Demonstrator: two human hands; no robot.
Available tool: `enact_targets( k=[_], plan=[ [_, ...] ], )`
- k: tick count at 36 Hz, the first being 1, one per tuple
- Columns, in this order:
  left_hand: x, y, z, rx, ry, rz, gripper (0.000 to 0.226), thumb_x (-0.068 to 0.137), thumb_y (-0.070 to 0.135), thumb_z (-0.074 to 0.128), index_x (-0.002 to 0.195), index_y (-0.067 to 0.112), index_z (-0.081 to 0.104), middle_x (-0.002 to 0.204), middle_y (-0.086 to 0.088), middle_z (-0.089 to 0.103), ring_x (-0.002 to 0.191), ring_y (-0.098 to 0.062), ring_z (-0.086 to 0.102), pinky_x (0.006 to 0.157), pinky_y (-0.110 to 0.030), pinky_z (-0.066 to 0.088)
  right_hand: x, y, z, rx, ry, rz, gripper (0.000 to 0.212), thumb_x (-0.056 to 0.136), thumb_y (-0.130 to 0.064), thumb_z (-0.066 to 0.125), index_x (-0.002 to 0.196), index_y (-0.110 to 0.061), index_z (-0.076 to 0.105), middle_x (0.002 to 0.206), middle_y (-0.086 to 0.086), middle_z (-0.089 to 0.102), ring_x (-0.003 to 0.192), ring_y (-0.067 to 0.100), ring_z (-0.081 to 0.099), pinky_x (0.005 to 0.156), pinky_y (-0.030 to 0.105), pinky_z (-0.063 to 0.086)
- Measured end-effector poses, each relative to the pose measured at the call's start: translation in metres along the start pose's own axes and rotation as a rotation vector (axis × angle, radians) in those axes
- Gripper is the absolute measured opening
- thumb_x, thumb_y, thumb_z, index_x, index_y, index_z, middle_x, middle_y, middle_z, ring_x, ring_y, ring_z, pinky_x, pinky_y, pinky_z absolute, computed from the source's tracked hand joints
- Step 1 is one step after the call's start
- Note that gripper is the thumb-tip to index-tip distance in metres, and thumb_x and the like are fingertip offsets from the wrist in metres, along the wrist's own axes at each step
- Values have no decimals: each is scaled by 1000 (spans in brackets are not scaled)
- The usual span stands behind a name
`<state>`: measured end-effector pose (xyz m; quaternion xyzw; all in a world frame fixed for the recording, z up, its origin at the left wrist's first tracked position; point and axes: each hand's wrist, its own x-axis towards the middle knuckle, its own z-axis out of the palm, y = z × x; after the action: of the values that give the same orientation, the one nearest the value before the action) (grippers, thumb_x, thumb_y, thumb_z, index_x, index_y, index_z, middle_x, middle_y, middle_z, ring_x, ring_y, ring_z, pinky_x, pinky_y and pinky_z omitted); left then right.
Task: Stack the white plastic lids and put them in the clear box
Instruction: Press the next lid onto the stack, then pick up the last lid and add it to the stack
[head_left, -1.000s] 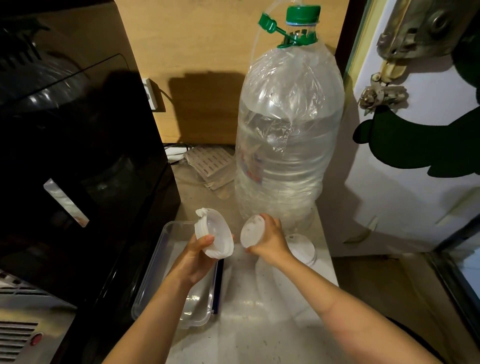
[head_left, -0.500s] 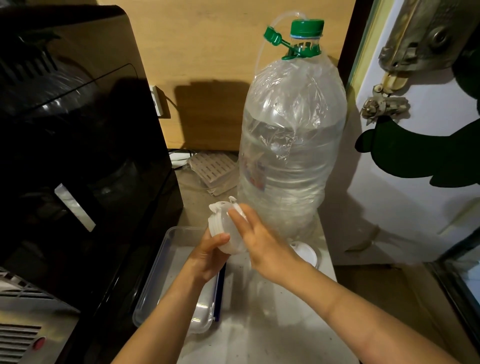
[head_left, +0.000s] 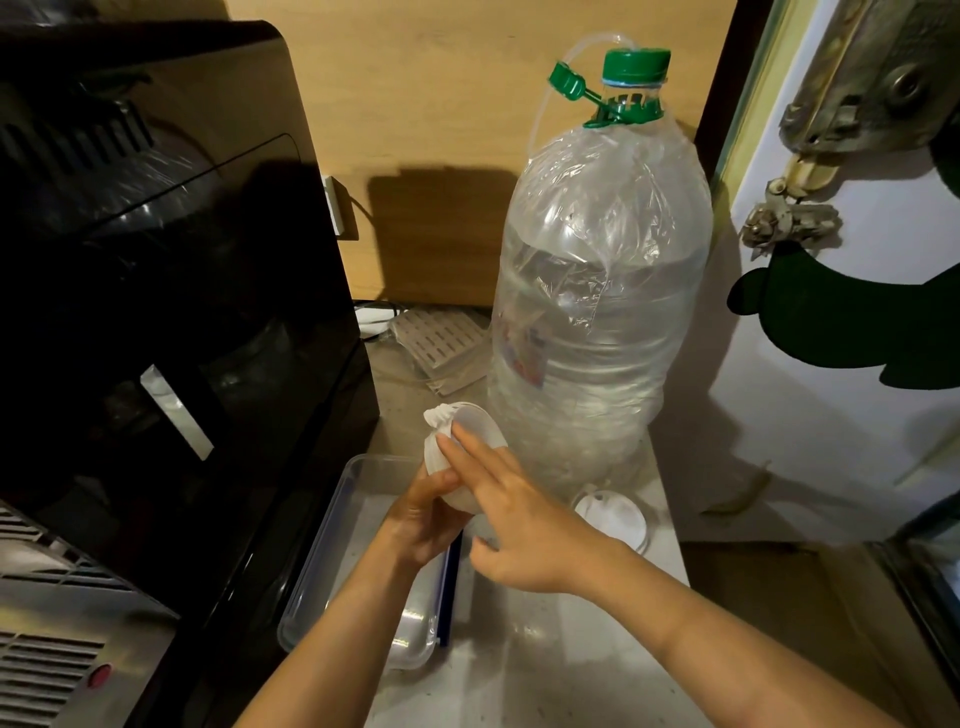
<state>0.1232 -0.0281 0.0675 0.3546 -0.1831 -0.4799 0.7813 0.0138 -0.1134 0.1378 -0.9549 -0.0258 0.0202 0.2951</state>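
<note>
The left hand (head_left: 423, 512) grips a stack of white plastic lids (head_left: 457, 457) from below, held on edge in the air above the far end of the clear box (head_left: 332, 551). The right hand (head_left: 519, 525) is flat and open, its fingertips (head_left: 452, 434) pressing on the stack's outer face; it grasps nothing itself. How many lids the stack holds cannot be told.

The step in hand appears to be seating the newest lid into the stack. To do it well, the pressure should fall evenly around the rim rather than at one point (a lopsided push would likely cock the lid), while the left hand braces the back of the stack.

The lids' flat faces point right and slightly toward the big water bottle (head_left: 597, 312), so the stack's axis runs roughly level, left to right. Small tabs bunch at the top edge, away from the box. The stack will need tipping flat before it goes down into the box.

One more white lid (head_left: 615, 517) lies flat on the tabletop (head_left: 545, 665), right of the box, at the bottle's foot.
</note>
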Motion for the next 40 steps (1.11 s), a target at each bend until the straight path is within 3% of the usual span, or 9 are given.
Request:
enact_targets(
  k=[3, 7, 13, 20, 23, 25, 29, 35, 40],
  plan=[
    [0, 0, 0, 9, -36, 12, 54, 35, 31, 91, 84, 17, 73, 81, -3, 73, 82, -16, 70, 70, -27, 58, 0, 0, 2, 24, 12, -7, 92, 78, -7, 56, 145, -25, -6, 153, -14, -9, 143, 16, -1, 116, 35, 19],
    [0, 1, -1, 22, -67, -6, 53, 35, 32, 91, 82, 15, 74, 80, -3, 74, 81, -15, 70, 68, -26, 58, -3, -1, 2, 143, -16, -5, 97, 78, -6, 59, 143, -30, -9, 141, -27, -13, 142, 8, -9, 109, 29, 24],
    [-1, 3, -2, 52, -100, -31, 53, 36, 33, 91, 83, 16, 74, 79, -2, 74, 80, -14, 70, 67, -26, 58, -4, 1, 5, 174, -21, -9, 98, 77, -7, 60, 144, -33, -8, 154, -17, -13, 143, 10, -9, 105, 26, 23],
    [-2, 2, 1, 89, -21, -48, 82, 31, 34, 91, 100, 6, 56, 83, -8, 72, 82, -18, 69, 70, -27, 59, -2, 16, 5, 316, 14, -30, 91, 67, -14, 53, 140, -35, 4, 147, -21, 2, 142, 6, 4, 113, 24, 13],
    [-2, 1, 5, 66, 18, -43, 89, 24, 34, 91, 101, 9, 54, 81, -7, 70, 75, -16, 68, 62, -25, 58, -4, 27, 0, 452, 90, 2, 85, 72, -9, 59, 141, -30, 12, 146, -13, 18, 137, 5, 21, 108, 10, 21],
    [-2, 0, 3, 54, 63, -61, 98, 19, 35, 91, 105, 13, 50, 91, -9, 60, 83, -20, 60, 62, -24, 58, -5, 43, -2, 473, 224, 83, 80, 78, -10, 64, 142, -26, 19, 143, -8, 30, 129, 6, 32, 99, 8, 30],
    [-2, -1, -2, 36, 122, -85, 100, 13, 37, 90, 103, 20, 51, 99, -9, 53, 93, -23, 52, 64, -23, 57, -9, 96, 1, 443, 453, 393, 78, 81, -13, 67, 143, -17, 20, 148, 7, 31, 132, 20, 34, 102, 26, 32],
    [-5, -3, 6, 61, 111, -78, 100, 8, 36, 90, 98, 20, 50, 91, -8, 53, 84, -20, 54, 58, -21, 58, -33, 162, 25, 253, 337, 828, 92, 75, -35, 73, 143, -7, 18, 151, 15, 22, 138, 33, 21, 110, 42, 27],
    [-3, -7, 8, 95, 96, -91, 99, 11, 37, 90, 100, 22, 49, 93, -8, 50, 86, -21, 50, 57, -23, 58, -43, 178, 43, 189, 297, 954, 96, 69, -46, 75, 141, -8, 23, 149, 13, 26, 135, 33, 22, 107, 41, 31]
  ],
)
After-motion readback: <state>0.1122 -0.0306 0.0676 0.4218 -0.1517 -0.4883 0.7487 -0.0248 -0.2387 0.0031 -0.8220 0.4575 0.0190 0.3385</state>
